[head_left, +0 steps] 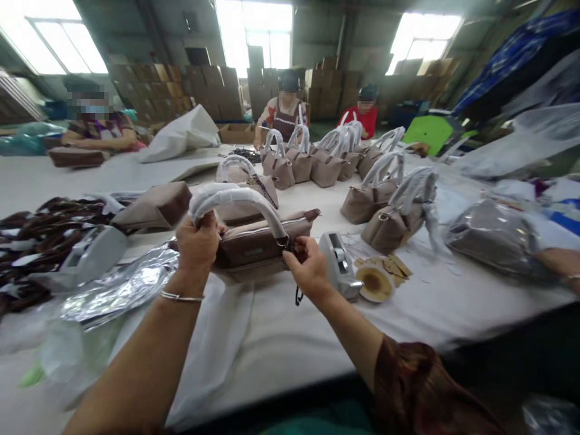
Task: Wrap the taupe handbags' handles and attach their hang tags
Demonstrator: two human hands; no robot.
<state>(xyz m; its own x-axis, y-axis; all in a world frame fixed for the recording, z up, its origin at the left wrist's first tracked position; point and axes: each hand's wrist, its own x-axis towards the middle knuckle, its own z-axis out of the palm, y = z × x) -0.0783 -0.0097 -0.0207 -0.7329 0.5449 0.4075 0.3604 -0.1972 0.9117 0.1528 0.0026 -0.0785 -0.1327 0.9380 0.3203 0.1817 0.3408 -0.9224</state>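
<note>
A taupe and brown handbag (254, 248) is held tilted over the table in front of me, its zipped top turned towards me. White wrapping covers its handle (240, 196). My left hand (198, 241) is closed around the left end of that handle, close to the bag's side. At the handle's right base, my right hand (308, 263) pinches the bag near a metal ring and a small dark chain or strap; its fingertips partly hide what they grip. Just right of this hand stands a grey tape dispenser (339, 266).
Several wrapped-handle bags (324, 166) stand across the table (290, 338). A round dish (375, 284) lies beside tan tags. Brown straps (49, 235), a second dispenser (97, 254) and silvery plastic (127, 284) are left. Another person's hand (562, 266) touches a plastic-covered bag (492, 232).
</note>
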